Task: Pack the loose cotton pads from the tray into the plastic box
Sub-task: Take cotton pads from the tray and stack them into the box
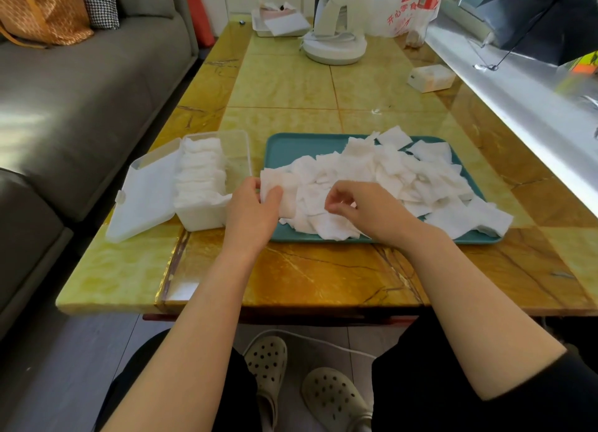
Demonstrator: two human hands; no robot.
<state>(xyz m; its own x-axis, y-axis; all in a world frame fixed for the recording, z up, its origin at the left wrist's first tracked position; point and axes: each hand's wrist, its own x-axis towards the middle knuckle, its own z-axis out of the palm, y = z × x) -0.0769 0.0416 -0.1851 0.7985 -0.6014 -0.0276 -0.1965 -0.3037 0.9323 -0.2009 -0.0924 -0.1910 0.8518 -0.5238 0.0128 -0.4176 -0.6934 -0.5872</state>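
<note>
A heap of loose white cotton pads (398,176) covers much of a teal tray (291,146) on the yellow marble table. Left of the tray stands a clear plastic box (207,214) with its lid (145,198) flipped open to the left; a row of pads (200,172) fills its left half. At the tray's left edge my left hand (255,205) grips a small stack of pads (275,185) between thumb and fingers. Over the near part of the heap, my right hand (362,208) hovers with curled fingers touching the pads; whether it pinches one is unclear.
A white fan base (335,46) and a white tray of papers (278,25) stand at the table's far end, near a plastic bag (404,7). A small carton (430,77) lies at the right. A grey sofa (81,91) runs along the left, a window sill (517,85) along the right.
</note>
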